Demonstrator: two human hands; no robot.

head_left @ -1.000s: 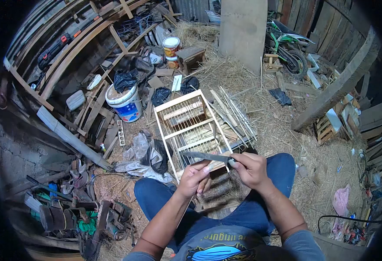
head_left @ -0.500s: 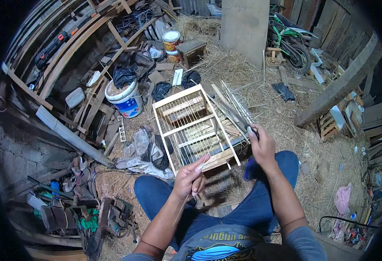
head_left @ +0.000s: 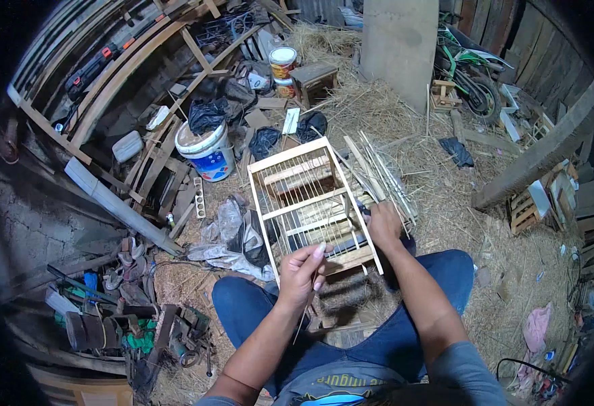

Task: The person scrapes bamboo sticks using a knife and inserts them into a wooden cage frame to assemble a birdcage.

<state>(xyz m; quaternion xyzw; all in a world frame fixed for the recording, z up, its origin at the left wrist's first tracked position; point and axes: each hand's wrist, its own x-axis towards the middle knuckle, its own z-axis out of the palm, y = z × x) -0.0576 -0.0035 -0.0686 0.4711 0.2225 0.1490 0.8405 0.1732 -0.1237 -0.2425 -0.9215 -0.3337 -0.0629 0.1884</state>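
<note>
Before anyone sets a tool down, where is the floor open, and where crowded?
The strawy floor between the right knee, wooden post and pink cloth looks most open. Crowded: around the barred frame, with sticks and the right hand at its right, grey plastic at its left.

Pale rectangular barred wooden frame (head_left: 304, 204) looks pretty smooth and matt, white-and-blue round plastic bucket (head_left: 210, 164) is smooth too, crumpled black plastic bag (head_left: 207, 116) kinda shiny. Thick grey wooden post (head_left: 547, 147)? Rough, matt.

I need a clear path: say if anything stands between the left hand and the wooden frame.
Nothing visible: the left hand overlaps the near end of the wooden frame in view. The right hand is off at its right side.
</note>
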